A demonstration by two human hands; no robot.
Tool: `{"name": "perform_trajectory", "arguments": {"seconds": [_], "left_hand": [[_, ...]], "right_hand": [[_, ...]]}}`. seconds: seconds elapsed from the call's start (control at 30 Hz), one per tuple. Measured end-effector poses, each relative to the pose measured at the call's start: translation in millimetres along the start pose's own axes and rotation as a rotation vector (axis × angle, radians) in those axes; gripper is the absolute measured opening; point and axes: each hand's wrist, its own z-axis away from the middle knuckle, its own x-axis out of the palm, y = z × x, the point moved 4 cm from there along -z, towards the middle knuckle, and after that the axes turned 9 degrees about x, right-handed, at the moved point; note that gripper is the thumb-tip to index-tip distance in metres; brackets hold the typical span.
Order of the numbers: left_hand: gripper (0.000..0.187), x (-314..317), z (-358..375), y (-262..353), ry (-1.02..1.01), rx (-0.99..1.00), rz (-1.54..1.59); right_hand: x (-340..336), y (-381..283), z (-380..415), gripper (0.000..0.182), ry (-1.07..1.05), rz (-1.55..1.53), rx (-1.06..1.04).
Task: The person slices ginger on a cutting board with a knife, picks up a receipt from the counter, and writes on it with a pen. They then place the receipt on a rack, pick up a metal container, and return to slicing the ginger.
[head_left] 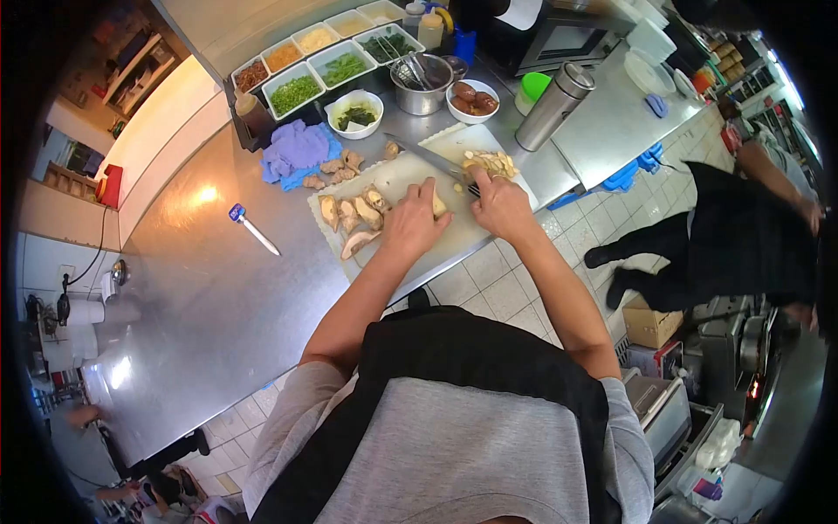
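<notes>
On a pale cutting board [349, 258] my left hand [415, 218] has its fingers bent beside a pale peeled piece [438, 206], possibly ginger. A knife [428, 155] is gripped at its handle by my right hand [502, 206], its blade pointing to the back left over the board. Sliced pale pieces [494, 162] lie at the board's right part, just beyond my right hand. Left of my left hand are several larger unsliced chunks [349, 213]. Smaller knobbly brown pieces [336, 168] rest along the board's back left edge.
Behind the board stand a white bowl of greens [356, 116], a metal pot [421, 87], a bowl of brown items [472, 100] and a steel flask [555, 106]. Purple cloths [295, 150] and a white pen-like tool [255, 230] lie left. Another person [742, 227] stands right.
</notes>
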Motion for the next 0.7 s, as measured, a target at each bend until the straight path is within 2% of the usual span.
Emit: {"name": "perform_trajectory", "arguments": {"seconds": [0.03, 0.13, 0.23, 0.33, 0.37, 0.43, 0.5, 0.6, 0.63, 0.7], "left_hand": [[0.066, 1.9, -2.2, -0.1, -0.002, 0.002, -0.001], [0.065, -0.1, -5.6, -4.8, 0.022, -0.031, 0.074], [0.065, 16.5, -6.9, -30.6, 0.006, -0.169, 0.58], [0.067, 14.5, 1.8, -25.5, 0.146, -0.273, 1.438], [0.067, 12.3, 4.9, -21.1, 0.174, -0.261, 1.53], [0.067, 8.2, 7.7, -10.5, 0.23, -0.216, 1.712], [0.067, 7.7, 6.5, -0.1, 0.279, -0.208, 1.733], [0.066, 9.7, -3.2, 13.2, 0.329, -0.197, 1.787], [0.065, 10.3, -6.0, 16.8, 0.343, -0.197, 1.809], [0.063, 9.7, -11.8, 21.6, 0.368, -0.247, 1.85]], "right_hand": [[-4.3, 0.7, -3.5, 0.042, -0.084, -0.055, 0.066], [-0.4, 22.4, -20.6, 0.046, -0.171, -0.219, 0.033], [18.8, 49.2, -34.5, 0.053, -0.091, -0.421, -0.187], [5.2, 60.3, -38.4, 0.05, -0.258, -0.618, -0.092], [0.3, 62.9, -36.8, 0.05, -0.557, -0.72, 0.163], [8.6, 71.1, -30.7, 0.053, -0.585, -1.103, 0.158], [-2.6, 69.5, -25.5, 0.055, -0.582, -1.388, 0.163], [1.7, 72.1, -30.8, 0.058, -0.663, -1.279, 0.065], [5.5, 72.9, -32.6, 0.055, -0.728, -1.25, 0.1], [-8.7, 67.3, -32.9, 0.054, -0.716, -1.254, 0.081]]}}
